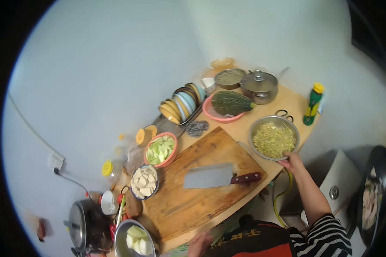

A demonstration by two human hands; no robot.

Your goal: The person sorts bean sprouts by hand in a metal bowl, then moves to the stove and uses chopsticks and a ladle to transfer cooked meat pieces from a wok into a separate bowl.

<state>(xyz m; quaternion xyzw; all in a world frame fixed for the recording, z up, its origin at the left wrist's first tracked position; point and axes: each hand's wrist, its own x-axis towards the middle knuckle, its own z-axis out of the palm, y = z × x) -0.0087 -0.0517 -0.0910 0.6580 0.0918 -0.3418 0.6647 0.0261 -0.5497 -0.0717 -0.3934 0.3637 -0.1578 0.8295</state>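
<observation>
My right hand (291,161) grips the near rim of a stainless steel bowl (253,151), thumb over the edge. Bean sprouts (272,138) fill the bowl, which is at the table's right side. My left hand (200,243) is low in the view by the table's front edge, blurred, its fingers not clear. Between my hands lies a thick wooden cutting board (183,205). A cleaver (209,176) rests flat on it, its dark red handle pointing right. Black-handled scissors (284,114) lie just behind the sprout bowl.
Along the board's left are a bowl of tofu pieces (144,181), a pink bowl of sliced green vegetable (160,150) and a metal bowl (120,239) with pale chunks. Behind stand a green squash (230,103), stacked bowls (183,102) and a lidded pot (260,86). A wok (371,199) is at right.
</observation>
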